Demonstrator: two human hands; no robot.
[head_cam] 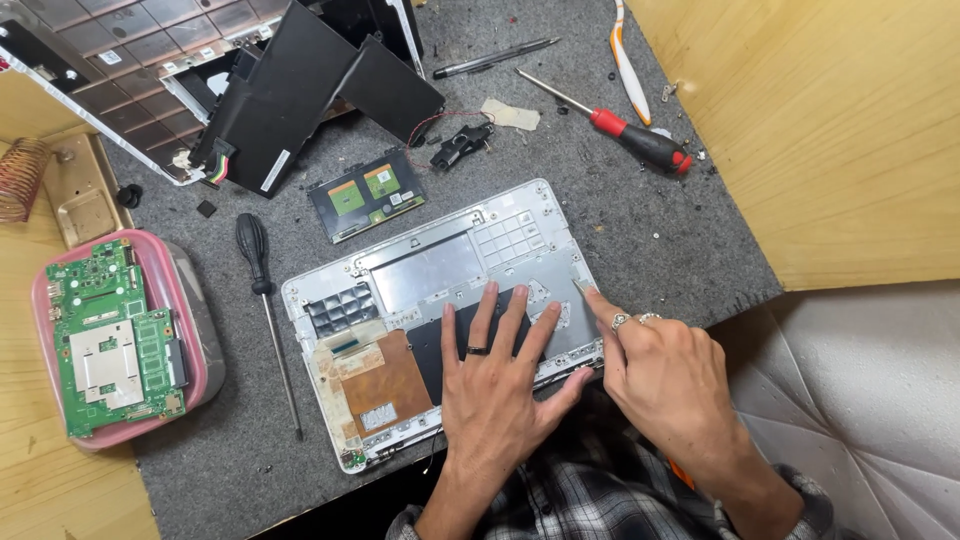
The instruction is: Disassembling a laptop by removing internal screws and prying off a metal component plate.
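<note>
Head view: left hand (495, 385) flat on laptop shell (440, 290).

Your worktop (690, 250) was wooden, covered by a grey felt mat (220, 440). On the mat lay an opened silver laptop shell (440, 270), a black-handled screwdriver (265, 300), a red-handled screwdriver (615, 125), a pen (495, 57), a touchpad board (368, 193), black battery packs (300, 90) and a second chassis (130, 60). A pink tray (190, 330) holding a green circuit board (110, 340) overlapped the mat's left edge.
</note>
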